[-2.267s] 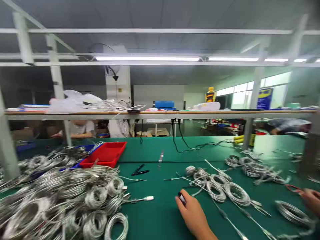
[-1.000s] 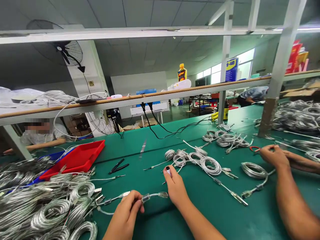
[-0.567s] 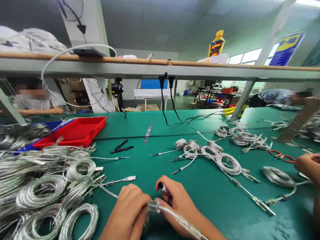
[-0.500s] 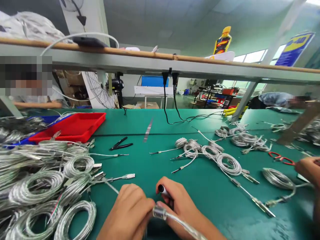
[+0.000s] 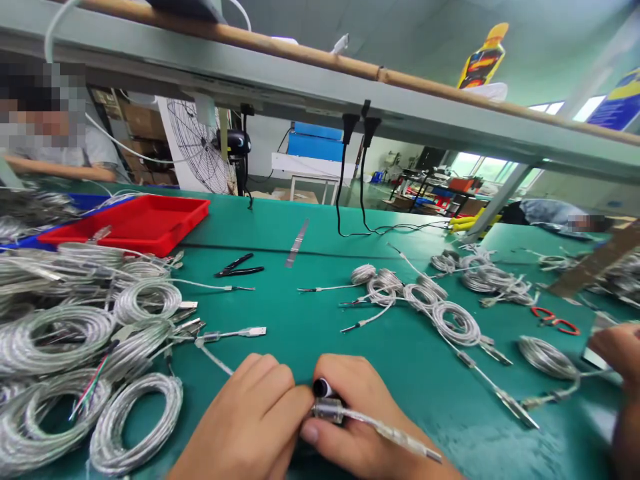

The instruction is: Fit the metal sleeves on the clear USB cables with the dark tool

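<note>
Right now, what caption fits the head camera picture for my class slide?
Left hand and right hand hold a braided cable's metal connector beside a black marker.

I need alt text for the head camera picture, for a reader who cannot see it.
The left hand and right hand hold a clear cable by its metal collar above a green workbench. Coiled cables lie left, beside a red tray; another person's hand enters at right.

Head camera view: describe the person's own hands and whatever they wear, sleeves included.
The left hand and the right hand are bare: no gloves, finger cots, rings or tape show. The right thumbnail is short and unpainted. No sleeve, cuff or watch appears; the bottom edge of the view cuts both arms off near the wrist.
</note>
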`<state>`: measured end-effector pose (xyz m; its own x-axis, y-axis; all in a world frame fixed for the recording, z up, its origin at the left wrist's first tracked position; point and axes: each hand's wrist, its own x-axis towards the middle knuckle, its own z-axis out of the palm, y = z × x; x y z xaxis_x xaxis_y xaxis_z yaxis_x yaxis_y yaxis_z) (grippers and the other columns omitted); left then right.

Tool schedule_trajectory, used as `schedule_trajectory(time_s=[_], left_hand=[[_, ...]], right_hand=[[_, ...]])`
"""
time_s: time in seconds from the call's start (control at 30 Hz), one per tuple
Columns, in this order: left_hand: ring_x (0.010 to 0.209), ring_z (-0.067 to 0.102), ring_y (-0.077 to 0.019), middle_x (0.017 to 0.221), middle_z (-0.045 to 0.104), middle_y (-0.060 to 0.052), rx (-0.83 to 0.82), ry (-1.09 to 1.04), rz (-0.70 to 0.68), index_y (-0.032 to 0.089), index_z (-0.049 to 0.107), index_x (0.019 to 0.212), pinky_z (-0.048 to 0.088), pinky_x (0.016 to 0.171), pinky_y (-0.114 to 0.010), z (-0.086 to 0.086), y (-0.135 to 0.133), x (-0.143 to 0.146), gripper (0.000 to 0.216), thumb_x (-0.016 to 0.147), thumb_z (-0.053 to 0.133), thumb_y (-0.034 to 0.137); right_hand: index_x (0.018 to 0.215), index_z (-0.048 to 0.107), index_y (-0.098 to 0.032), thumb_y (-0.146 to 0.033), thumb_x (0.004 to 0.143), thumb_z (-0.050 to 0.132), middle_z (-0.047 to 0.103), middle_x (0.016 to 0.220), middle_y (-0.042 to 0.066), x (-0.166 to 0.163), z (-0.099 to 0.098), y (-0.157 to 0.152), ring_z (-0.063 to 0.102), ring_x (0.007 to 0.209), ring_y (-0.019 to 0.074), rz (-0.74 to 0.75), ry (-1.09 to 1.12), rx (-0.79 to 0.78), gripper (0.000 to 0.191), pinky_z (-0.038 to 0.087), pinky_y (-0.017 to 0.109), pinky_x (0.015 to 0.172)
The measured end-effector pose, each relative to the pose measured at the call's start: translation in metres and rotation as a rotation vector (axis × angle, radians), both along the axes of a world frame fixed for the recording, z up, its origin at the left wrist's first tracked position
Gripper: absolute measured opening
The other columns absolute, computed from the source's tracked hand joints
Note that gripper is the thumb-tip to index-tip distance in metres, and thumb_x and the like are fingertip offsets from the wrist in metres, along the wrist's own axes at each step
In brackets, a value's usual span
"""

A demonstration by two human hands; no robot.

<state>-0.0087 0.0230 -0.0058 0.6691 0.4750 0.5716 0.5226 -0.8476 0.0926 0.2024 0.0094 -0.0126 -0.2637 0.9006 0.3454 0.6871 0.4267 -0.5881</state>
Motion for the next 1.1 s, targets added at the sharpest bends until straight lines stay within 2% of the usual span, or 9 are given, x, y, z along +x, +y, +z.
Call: schedule_trajectory(time_s=[0.17,0.37,0.57,0.83,1.0,1.1], left_hand=[[0.068,0.052,-0.0216,0.076,0.06,-0.003,0.01,0.024,0.002,0.022,0.061,0.086,0.043,0.06,-0.033,0.001,0.0,0.001,0.031,0.102,0.037,0.013],[0.067,0.05,-0.0215,0.074,0.059,-0.003,0.011,0.006,0.009,0.022,0.06,0.084,0.041,0.06,-0.033,-0.004,-0.002,-0.001,0.03,0.099,0.038,0.01],[0.068,0.05,-0.0216,0.074,0.059,-0.004,0.012,-0.009,0.006,0.021,0.06,0.083,0.041,0.06,-0.032,-0.004,-0.003,0.0,0.032,0.101,0.036,0.01],[0.07,0.049,-0.0215,0.076,0.058,-0.003,-0.071,-0.072,0.001,0.02,0.059,0.083,0.041,0.063,-0.031,-0.004,-0.005,0.001,0.032,0.099,0.036,0.005],[0.072,0.049,-0.0206,0.079,0.058,-0.002,-0.1,-0.166,-0.02,0.019,0.059,0.098,0.041,0.066,-0.031,-0.006,-0.002,-0.001,0.025,0.097,0.039,0.004],[0.071,0.047,-0.0201,0.078,0.055,-0.002,-0.167,-0.173,-0.064,0.02,0.058,0.091,0.038,0.064,-0.031,-0.007,-0.002,0.0,0.026,0.099,0.038,0.006]], right_hand=[[0.066,0.062,-0.027,-0.059,0.086,0.06,0.058,0.056,-0.002,-0.004,0.001,0.003,0.06,0.054,0.0138,0.038,0.002,0.006,0.038,0.05,0.024,0.057],[0.068,0.066,-0.031,-0.056,0.09,0.059,0.062,0.059,-0.001,-0.008,0.014,-0.002,0.062,0.056,0.013,0.058,-0.039,-0.046,0.034,0.049,0.024,0.059],[0.069,0.064,-0.028,-0.052,0.093,0.061,0.059,0.059,-0.002,-0.009,0.015,-0.001,0.057,0.054,0.0144,0.111,0.005,0.02,0.034,0.045,0.028,0.056],[0.071,0.055,-0.027,-0.058,0.1,0.048,0.054,0.061,-0.002,-0.008,0.007,0.001,0.051,0.055,0.0152,0.148,0.03,0.03,0.043,0.036,0.033,0.054],[0.072,0.048,-0.024,-0.062,0.1,0.045,0.048,0.06,-0.004,-0.01,-0.003,0.005,0.043,0.054,0.0141,0.149,0.035,0.018,0.048,0.032,0.031,0.052],[0.072,0.047,-0.025,-0.065,0.099,0.044,0.045,0.059,-0.003,-0.01,-0.003,0.006,0.043,0.053,0.0144,0.164,0.029,0.006,0.048,0.031,0.031,0.053]])
